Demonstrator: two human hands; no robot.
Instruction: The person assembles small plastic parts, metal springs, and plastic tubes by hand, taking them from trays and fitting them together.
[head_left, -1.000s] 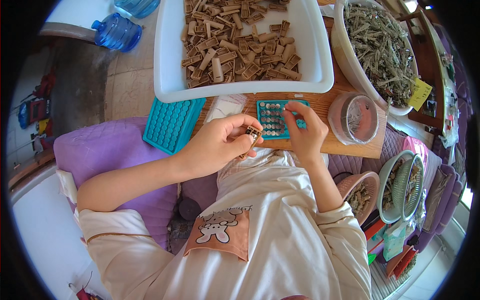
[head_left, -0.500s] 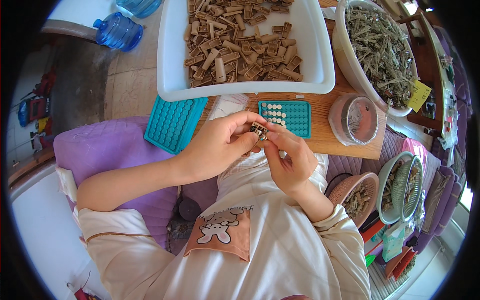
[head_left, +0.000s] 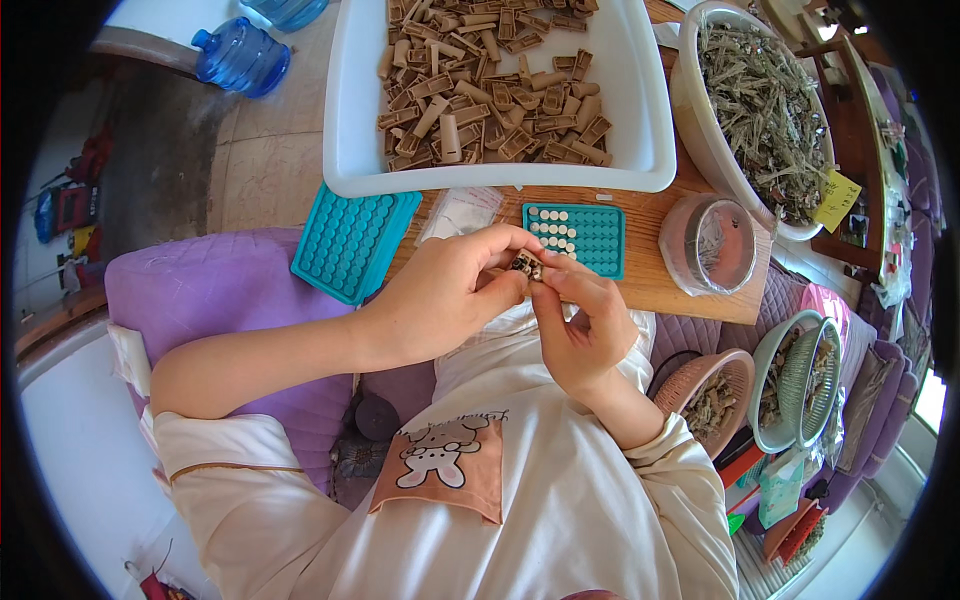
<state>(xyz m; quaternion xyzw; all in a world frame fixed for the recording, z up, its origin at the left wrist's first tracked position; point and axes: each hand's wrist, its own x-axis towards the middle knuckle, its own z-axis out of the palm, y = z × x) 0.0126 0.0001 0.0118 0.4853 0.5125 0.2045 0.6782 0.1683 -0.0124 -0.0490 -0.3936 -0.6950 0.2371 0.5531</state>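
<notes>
Between both hands is a small tan plastic casing [head_left: 526,265] with dark and metallic bits inside, held above my lap at the table's front edge. My left hand [head_left: 455,288] wraps round it, thumb below and index finger over the top. My right hand [head_left: 585,325] pinches at its right end with thumb and forefinger; anything tiny between those fingertips is hidden. Just beyond the hands lies a teal tray [head_left: 603,240] with round white pieces [head_left: 552,230] in its left pockets. Similar tan casings [head_left: 450,138] fill a white bin [head_left: 500,183] farther back.
Teal trays [head_left: 352,240] are stacked at the left beside a clear plastic bag [head_left: 462,213]. On the right stand a round tub [head_left: 708,245] of small pins and a large basin [head_left: 760,110] of thin clear-and-metal parts. Colander baskets [head_left: 712,400] of parts sit lower right.
The casing has turned slightly in my fingers, and both hands keep hold of it. The whole view has shifted a little.
</notes>
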